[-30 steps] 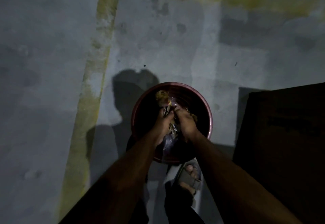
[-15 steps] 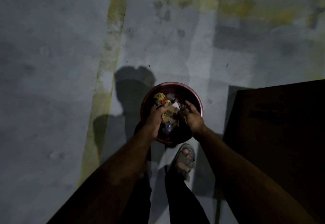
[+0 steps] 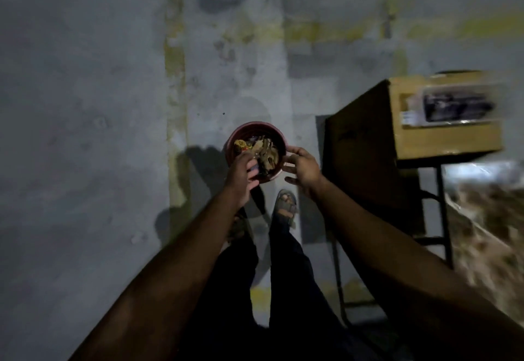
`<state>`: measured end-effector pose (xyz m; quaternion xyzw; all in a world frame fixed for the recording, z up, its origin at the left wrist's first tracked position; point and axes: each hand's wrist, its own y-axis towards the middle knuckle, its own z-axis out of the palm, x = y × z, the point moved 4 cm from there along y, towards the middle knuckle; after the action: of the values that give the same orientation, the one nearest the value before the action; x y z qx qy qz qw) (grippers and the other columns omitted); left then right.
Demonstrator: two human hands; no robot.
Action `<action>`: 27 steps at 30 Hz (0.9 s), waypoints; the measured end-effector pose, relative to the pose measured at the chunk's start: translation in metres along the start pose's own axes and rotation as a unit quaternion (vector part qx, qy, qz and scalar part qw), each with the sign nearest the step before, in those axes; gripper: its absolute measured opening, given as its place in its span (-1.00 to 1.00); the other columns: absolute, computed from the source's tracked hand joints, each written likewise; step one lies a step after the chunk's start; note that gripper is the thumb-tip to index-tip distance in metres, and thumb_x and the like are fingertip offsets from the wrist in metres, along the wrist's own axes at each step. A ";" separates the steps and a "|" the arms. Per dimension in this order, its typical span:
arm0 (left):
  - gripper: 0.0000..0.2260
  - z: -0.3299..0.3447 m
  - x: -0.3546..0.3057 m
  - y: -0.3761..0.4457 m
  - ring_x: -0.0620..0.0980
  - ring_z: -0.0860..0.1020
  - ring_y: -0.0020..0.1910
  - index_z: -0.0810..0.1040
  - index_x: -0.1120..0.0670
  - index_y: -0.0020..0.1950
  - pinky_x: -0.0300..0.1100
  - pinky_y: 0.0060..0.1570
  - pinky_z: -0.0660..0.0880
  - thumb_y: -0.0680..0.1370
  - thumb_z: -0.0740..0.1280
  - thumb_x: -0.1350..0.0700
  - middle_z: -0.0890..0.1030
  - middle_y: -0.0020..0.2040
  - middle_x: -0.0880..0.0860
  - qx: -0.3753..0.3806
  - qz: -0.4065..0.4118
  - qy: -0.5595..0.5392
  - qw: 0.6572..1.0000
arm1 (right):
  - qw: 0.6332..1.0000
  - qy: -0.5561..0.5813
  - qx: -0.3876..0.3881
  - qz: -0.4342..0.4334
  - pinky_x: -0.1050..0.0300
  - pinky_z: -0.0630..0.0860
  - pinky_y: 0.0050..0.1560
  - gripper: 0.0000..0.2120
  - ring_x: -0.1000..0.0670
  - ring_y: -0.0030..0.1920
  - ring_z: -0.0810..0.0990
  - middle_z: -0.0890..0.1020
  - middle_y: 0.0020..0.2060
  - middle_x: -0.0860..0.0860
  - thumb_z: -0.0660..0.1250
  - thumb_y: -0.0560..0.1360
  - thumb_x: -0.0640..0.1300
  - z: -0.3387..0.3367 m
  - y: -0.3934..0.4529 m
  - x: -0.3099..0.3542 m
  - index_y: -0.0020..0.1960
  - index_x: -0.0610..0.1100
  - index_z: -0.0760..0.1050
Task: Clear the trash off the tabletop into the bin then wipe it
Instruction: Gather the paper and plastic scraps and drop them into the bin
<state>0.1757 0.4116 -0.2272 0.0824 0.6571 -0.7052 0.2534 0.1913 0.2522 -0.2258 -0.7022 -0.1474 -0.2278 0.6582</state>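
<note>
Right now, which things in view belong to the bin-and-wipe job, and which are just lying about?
Job:
- red bin on the floor
- trash inside it
- left hand and right hand, both above the bin, holding nothing
- wooden table to be wiped

Lying about:
- packet on the tabletop, too blurred to tell if trash
- sandal

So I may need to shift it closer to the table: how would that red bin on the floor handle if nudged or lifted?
The red bin looks like thin plastic, so probably light. Its trash seems to be loose wrappers and scraps, adding little weight. It would likely slide on the smooth floor, but could tip if pushed at the rim.
</note>
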 end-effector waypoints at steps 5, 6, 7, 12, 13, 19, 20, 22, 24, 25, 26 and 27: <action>-0.74 0.051 -0.006 -0.106 0.02 0.51 0.13 0.52 -0.01 0.29 -0.06 0.07 0.41 0.68 0.14 -0.03 0.57 0.15 0.01 0.091 0.018 0.056 0.994 | 0.989 0.121 -0.056 -0.063 0.09 0.46 -0.10 -0.75 -0.01 -0.15 0.59 0.61 -0.04 0.00 0.16 0.63 -0.22 -0.052 -0.131 0.003 0.24 -0.03 0.48; -0.69 0.067 -0.003 -0.125 0.05 0.50 0.20 0.49 -0.01 0.36 -0.05 0.13 0.40 0.68 0.13 -0.03 0.56 0.20 0.03 0.115 0.022 0.076 0.990 | 0.983 0.154 -0.071 -0.076 0.12 0.45 -0.15 -0.75 0.00 -0.18 0.58 0.60 -0.05 0.00 0.16 0.63 -0.22 -0.067 -0.155 -0.001 0.26 -0.04 0.48; -0.64 0.082 0.001 -0.143 0.08 0.48 0.29 0.43 0.01 0.44 -0.03 0.22 0.38 0.69 0.11 -0.03 0.53 0.28 0.07 0.139 0.030 0.097 0.985 | 0.975 0.182 -0.084 -0.092 0.14 0.42 -0.19 -0.76 0.00 -0.21 0.57 0.60 -0.06 -0.01 0.16 0.64 -0.23 -0.081 -0.179 -0.006 0.24 -0.05 0.48; -0.65 0.162 0.045 -0.217 0.11 0.49 0.30 0.39 0.01 0.46 0.05 0.31 0.38 0.69 0.10 -0.03 0.51 0.37 0.13 0.264 0.069 0.235 0.933 | 0.938 0.268 -0.136 -0.172 0.11 0.44 -0.25 -0.81 -0.03 -0.21 0.58 0.62 -0.02 -0.08 0.22 0.61 -0.26 -0.158 -0.276 -0.056 0.11 -0.03 0.53; -0.67 0.180 0.058 -0.231 0.10 0.50 0.27 0.41 -0.01 0.43 0.05 0.29 0.39 0.69 0.11 -0.04 0.53 0.33 0.12 0.283 0.073 0.261 0.920 | 0.929 0.288 -0.151 -0.179 0.11 0.45 -0.25 -0.81 -0.03 -0.19 0.59 0.63 -0.01 -0.07 0.23 0.62 -0.25 -0.177 -0.295 -0.071 0.13 -0.03 0.53; -0.73 0.273 0.169 -0.305 -0.01 0.56 0.01 0.49 -0.02 0.32 -0.08 0.03 0.45 0.64 0.21 -0.02 0.62 0.12 0.06 0.365 0.100 0.388 0.840 | 0.882 0.353 -0.243 -0.193 0.04 0.52 -0.16 -0.84 -0.12 -0.10 0.60 0.64 -0.07 -0.10 0.31 0.60 -0.21 -0.280 -0.374 -0.177 0.11 -0.02 0.59; -0.75 0.283 0.187 -0.313 -0.01 0.56 -0.04 0.51 -0.05 0.26 -0.07 0.03 0.44 0.59 0.28 -0.04 0.62 0.08 0.06 0.371 0.108 0.412 0.825 | 0.874 0.371 -0.249 -0.190 -0.03 0.56 -0.12 -0.84 -0.15 -0.09 0.58 0.61 -0.08 -0.14 0.31 0.61 -0.22 -0.292 -0.381 -0.191 0.12 -0.04 0.59; -0.70 0.303 0.232 -0.324 0.03 0.57 -0.07 0.52 -0.12 0.14 0.00 0.05 0.45 0.42 0.33 -0.11 0.60 0.07 0.11 0.391 0.128 0.466 0.783 | 0.864 0.387 -0.262 -0.187 -0.06 0.57 -0.10 -0.84 -0.17 -0.08 0.53 0.56 -0.07 -0.19 0.27 0.62 -0.25 -0.318 -0.399 -0.224 0.13 -0.07 0.57; -0.58 0.317 0.264 -0.330 0.05 0.59 0.01 0.49 -0.17 0.16 0.01 0.07 0.51 0.32 0.34 -0.15 0.58 0.14 0.12 0.406 0.200 0.571 0.685 | 0.857 0.384 -0.279 -0.202 0.03 0.50 -0.16 -0.82 -0.16 -0.08 0.52 0.56 -0.04 -0.18 0.24 0.64 -0.25 -0.345 -0.410 -0.250 0.16 -0.08 0.56; -0.49 0.319 0.274 -0.331 0.04 0.59 0.09 0.46 -0.18 0.25 0.01 0.12 0.55 0.30 0.35 -0.15 0.56 0.20 0.10 0.406 0.245 0.630 0.615 | 0.856 0.374 -0.290 -0.207 0.01 0.48 -0.14 -0.80 -0.16 -0.08 0.54 0.58 -0.03 -0.19 0.23 0.64 -0.24 -0.356 -0.413 -0.260 0.19 -0.08 0.56; -0.38 0.322 0.284 -0.332 0.05 0.57 0.17 0.42 -0.18 0.35 0.03 0.16 0.56 0.28 0.37 -0.16 0.53 0.27 0.08 0.404 0.296 0.681 0.533 | 0.857 0.360 -0.305 -0.208 -0.03 0.48 -0.12 -0.78 -0.15 -0.08 0.57 0.61 -0.02 -0.21 0.22 0.64 -0.24 -0.368 -0.417 -0.273 0.23 -0.09 0.55; -0.29 0.324 0.294 -0.329 0.08 0.54 0.24 0.35 -0.21 0.43 0.05 0.19 0.55 0.28 0.38 -0.20 0.48 0.33 0.10 0.397 0.335 0.723 0.455 | 0.859 0.340 -0.320 -0.208 -0.04 0.49 -0.13 -0.76 -0.15 -0.10 0.59 0.63 -0.01 -0.26 0.21 0.64 -0.25 -0.378 -0.422 -0.284 0.25 -0.09 0.54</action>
<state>-0.1591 0.0277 -0.0284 0.8682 0.1748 -0.4372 -0.1567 -0.3126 -0.0584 0.0009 -0.7061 0.0243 -0.6189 0.3433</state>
